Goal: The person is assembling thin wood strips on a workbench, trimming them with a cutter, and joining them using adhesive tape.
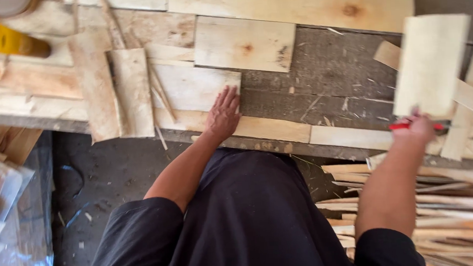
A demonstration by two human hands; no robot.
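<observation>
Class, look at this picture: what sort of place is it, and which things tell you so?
Probably a woodworking shop. Cut pale boards lie on a rough grey workbench, thin offcut strips are piled beside it, and the right hand lifts a small board.

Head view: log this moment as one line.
left hand: flat on board | right hand: holds wood piece raised, red pencil | bench: scattered boards

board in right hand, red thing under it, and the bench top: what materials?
Board in the right hand: pale raw wood, unfinished, faint grain, though motion-blurred. Red stick: thin, possibly a pencil or marker; material unclear. Bench top: grey weathered planks with wood grain, dusty with chips. The left hand rests flat on a similar pale plank.
</observation>
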